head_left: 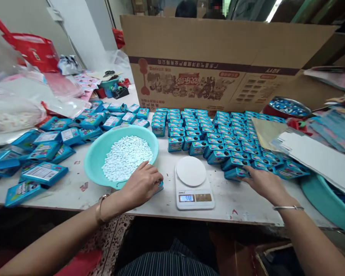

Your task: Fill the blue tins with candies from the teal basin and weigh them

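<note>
My left hand [142, 183] is closed around a small blue box [160, 187] at the front rim of a turquoise basin [92, 168]; the fingers hide most of that box. Many small white tablets [128, 157] lie in the basin. With bent fingers, my right hand [266, 184] grips the end of another blue box [234, 174] at the near edge of the rows of boxes [215, 138]. Between my hands sits a white kitchen scale [191, 171] with a bare round plate and a lit display.
Loose blue boxes [47, 172] are heaped on the left. A large cardboard carton [189, 42] stands behind the rows. To the right are white card sheets [316, 157] over a turquoise tub [319, 193], and a red-sided bowl [289, 107] of blue-wrapped pieces.
</note>
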Motion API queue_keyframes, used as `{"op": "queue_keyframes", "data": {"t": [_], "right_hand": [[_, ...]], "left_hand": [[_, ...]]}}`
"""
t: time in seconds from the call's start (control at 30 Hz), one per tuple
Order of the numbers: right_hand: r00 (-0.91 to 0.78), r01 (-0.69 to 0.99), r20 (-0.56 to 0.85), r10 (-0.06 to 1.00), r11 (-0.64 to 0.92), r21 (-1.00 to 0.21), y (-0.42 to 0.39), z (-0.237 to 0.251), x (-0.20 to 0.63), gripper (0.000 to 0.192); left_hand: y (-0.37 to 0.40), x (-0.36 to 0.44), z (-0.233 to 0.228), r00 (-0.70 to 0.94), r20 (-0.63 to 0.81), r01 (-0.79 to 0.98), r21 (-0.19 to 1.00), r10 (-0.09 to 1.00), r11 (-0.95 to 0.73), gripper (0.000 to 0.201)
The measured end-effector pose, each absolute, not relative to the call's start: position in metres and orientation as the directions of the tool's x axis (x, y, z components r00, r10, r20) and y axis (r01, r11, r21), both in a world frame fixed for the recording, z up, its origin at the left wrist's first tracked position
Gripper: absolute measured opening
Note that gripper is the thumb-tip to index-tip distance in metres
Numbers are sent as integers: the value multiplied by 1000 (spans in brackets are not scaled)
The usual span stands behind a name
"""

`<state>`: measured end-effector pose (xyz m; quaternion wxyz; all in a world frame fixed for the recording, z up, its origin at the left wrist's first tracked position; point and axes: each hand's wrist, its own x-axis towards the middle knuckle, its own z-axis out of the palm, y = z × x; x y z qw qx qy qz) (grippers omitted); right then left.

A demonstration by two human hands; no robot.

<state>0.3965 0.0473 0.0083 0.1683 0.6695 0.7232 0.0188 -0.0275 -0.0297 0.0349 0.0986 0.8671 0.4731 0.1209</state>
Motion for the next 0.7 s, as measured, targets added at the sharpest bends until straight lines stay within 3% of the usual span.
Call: {"op": "queue_keyframes", "data": {"t": [0.1,0.17,0.33,0.47,0.53,0.6,0.63,0.7], "right_hand": [[-13,978,-65,998,26,207,42,2,397,49],[-29,996,58,998,24,92,38,-3,384,52],[-163,898,165,973,216,-383,23,-19,321,58],[-120,694,119,986,170,-699,14,-30,285,49],[-15,488,61,998,61,-871,13,-35,279,41],[104,132,-41,994,-55,-990,14,-40,279,35],[140,-81,-112,984,-101,-992,14,-43,280,33],[153,-470,-265,952,-166,-867,15,-47,287,22]], "left_hand": [[-38,-36,21,473,144,833,249,869,-495,19],[-39,-37,12,458,172,840,236,872,-488,20],[-34,-33,-2,465,225,849,158,856,-503,19],[-41,-34,-4,431,243,869,150,869,-472,14],[-47,-34,-7,401,235,893,115,885,-435,26],[-53,-32,-12,399,213,907,47,892,-418,43],[-54,-31,-14,409,202,907,18,890,-421,50],[-52,-28,-14,437,197,894,7,878,-447,61]]}}
